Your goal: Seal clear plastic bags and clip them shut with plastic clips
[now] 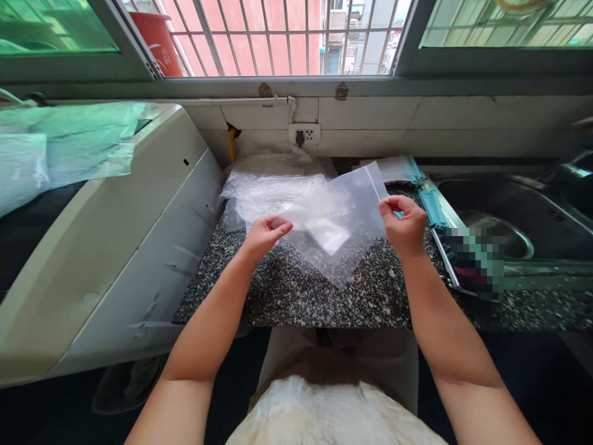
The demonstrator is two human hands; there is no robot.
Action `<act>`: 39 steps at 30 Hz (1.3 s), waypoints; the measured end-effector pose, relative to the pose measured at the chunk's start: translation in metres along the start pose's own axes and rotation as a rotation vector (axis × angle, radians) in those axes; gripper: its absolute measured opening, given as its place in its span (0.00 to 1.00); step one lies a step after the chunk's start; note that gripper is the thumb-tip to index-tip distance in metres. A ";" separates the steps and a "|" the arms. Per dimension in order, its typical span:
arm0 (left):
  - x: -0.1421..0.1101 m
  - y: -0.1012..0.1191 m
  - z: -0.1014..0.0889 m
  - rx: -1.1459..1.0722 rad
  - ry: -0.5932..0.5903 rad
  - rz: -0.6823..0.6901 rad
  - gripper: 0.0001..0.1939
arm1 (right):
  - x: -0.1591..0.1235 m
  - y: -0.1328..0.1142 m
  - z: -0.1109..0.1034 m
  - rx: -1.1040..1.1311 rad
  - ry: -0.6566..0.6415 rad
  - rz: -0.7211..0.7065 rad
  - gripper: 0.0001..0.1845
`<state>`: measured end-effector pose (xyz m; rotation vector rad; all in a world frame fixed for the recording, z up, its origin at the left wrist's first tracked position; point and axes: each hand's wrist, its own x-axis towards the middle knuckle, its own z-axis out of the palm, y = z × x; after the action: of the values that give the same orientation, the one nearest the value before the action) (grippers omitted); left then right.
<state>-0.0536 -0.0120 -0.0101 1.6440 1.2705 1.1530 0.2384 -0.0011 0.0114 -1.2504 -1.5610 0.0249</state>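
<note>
Here, a pale machine (148, 204) stands leftmost; next, the left hand (267, 235) pinches a frosted bag (354, 207) by its left side; the bag spreads above the speckled counter (301, 303), between the hands; the right hand (404, 226) grips its right edge; then a sink (482, 194).

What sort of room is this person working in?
Most likely a kitchen, perhaps in a home: a grey metal sink with a round drain area is set into a speckled black-and-white stone counter, and pale rectangular tiles line the wall behind it.
</note>
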 end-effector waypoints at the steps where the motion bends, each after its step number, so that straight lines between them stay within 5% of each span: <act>1: 0.000 -0.001 0.002 -0.031 0.014 -0.014 0.15 | 0.000 -0.001 0.000 0.025 0.015 0.026 0.08; 9: -0.003 -0.002 0.020 -0.211 -0.011 -0.083 0.15 | 0.003 0.000 0.001 0.251 0.092 0.202 0.11; 26: -0.002 0.011 0.007 -0.183 0.143 -0.035 0.10 | 0.007 0.008 0.001 0.416 0.083 0.262 0.13; 39: -0.002 0.014 0.005 -0.359 0.166 -0.147 0.14 | 0.004 -0.007 -0.009 0.337 -0.100 0.301 0.12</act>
<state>-0.0450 -0.0171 0.0004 1.1945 1.1809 1.3576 0.2407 -0.0068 0.0222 -1.2143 -1.3695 0.5300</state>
